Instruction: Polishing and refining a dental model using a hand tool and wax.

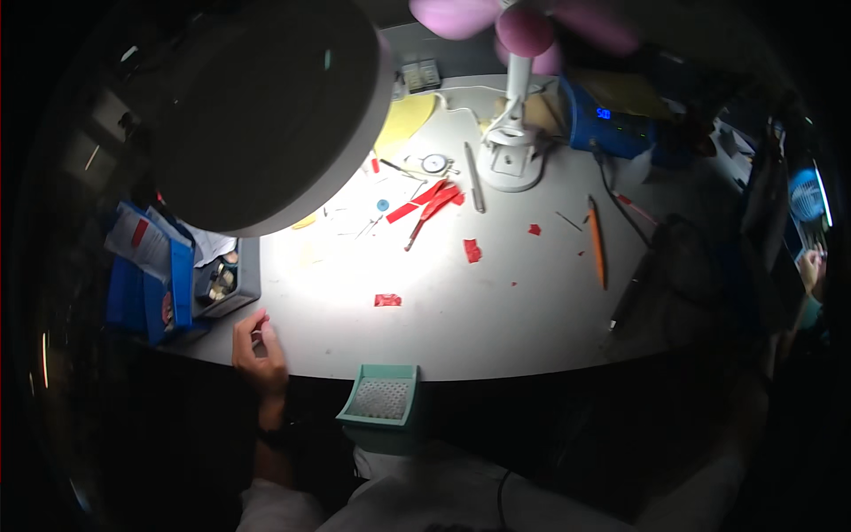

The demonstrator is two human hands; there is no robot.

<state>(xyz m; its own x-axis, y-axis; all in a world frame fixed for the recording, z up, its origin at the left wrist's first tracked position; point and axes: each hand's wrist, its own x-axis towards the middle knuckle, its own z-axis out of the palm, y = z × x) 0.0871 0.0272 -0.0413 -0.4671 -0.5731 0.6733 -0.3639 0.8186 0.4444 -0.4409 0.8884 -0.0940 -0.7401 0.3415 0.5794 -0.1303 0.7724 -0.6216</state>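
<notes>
Red scraps (387, 301) lie scattered over the white table (532, 332), lit from beneath the big round lamp (257, 115). At the table's front left edge I see the left hand (260, 353), fingers curled and thumb bent toward them, just beside the grey bin (251, 270). Something red (265, 318) shows at its fingertips (too small for me to name), and I cannot tell whether it is gripped. The right hand is lost to me in the dark. Red strips (434, 202) lie crossed mid-table, with a dial (434, 163) behind them and a silver pen (474, 177) to their right. Farther right lies an orange tool (597, 244). Behind, a pink fan (525, 31) stands beside a blue box (612, 120); a green tray (387, 371) sits at the front edge.
</notes>
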